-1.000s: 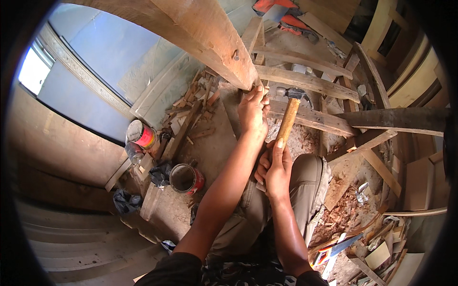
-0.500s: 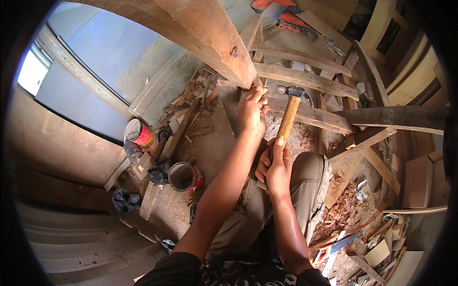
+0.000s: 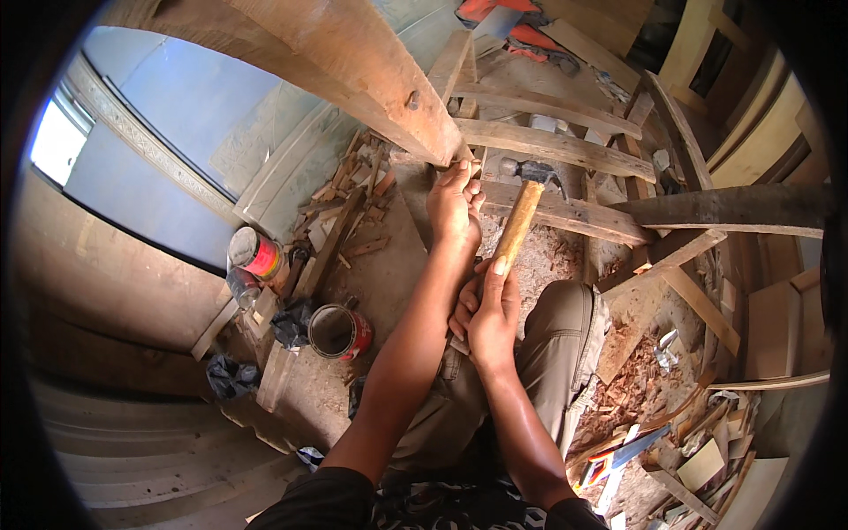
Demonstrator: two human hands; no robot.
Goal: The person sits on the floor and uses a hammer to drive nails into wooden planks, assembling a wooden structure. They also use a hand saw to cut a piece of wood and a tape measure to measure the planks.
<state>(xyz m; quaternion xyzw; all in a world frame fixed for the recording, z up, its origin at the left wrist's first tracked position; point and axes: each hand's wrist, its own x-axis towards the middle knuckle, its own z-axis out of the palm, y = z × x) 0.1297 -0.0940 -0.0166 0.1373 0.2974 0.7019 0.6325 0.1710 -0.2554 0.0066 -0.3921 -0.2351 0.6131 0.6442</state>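
Claw hammer (image 3: 519, 219) drifted slightly left mid-frame. I've got right hand (image 3: 493, 318) fingers curled round its handle; left hand (image 3: 453, 208) fingers bunched at the wooden beam (image 3: 344, 66), can't tell their grip.

Head camera: above and back from the hammer (image 3: 519, 218)
Gaze: down, past the hammer
Hammer: fairly near

No lettering readable; pale marks on open red can (image 3: 361, 336) too small to tell.
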